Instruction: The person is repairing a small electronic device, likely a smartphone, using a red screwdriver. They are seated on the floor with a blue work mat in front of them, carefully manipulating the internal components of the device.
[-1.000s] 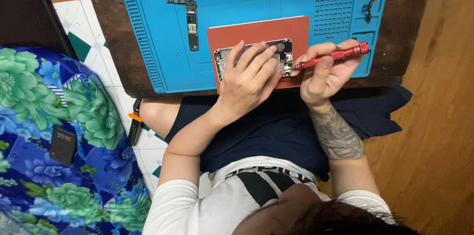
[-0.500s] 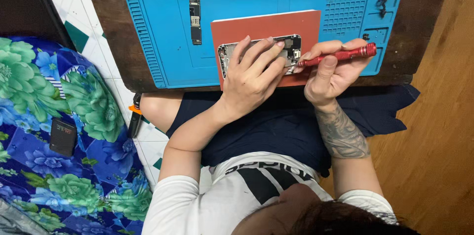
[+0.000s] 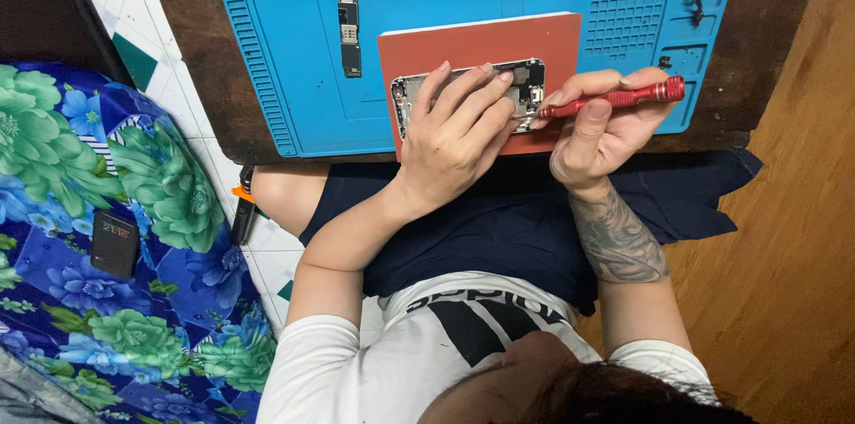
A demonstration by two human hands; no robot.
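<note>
The opened phone (image 3: 525,84) lies face-down-open on a reddish-orange pad (image 3: 481,43), near that pad's lower edge and close to the person's body; its metal frame and inner parts show at the right end, while the rest is covered by a hand.

Largest first: the dark wooden counter (image 3: 766,77) carries a blue work mat (image 3: 285,59) with ribbed edges and a grid of small compartments at its upper right. The reddish-orange pad sits on the mat, right of its middle. Left of the pad, a long narrow circuit board (image 3: 347,28) lies on the bare mat, well apart from the phone. To the left of the counter, a blue and green flowered cloth (image 3: 107,210) holds a small dark box (image 3: 115,243).

The left hand (image 3: 454,134) rests flat over the phone, its fingers (image 3: 476,90) spread narrowly and pressing down on the body, holding it steady. The right hand (image 3: 606,126) has its fingers curled around a red screwdriver (image 3: 614,100), thumb along the shaft. The screwdriver lies nearly level, its tip touching the phone's right end just beside the left fingertips.
</note>
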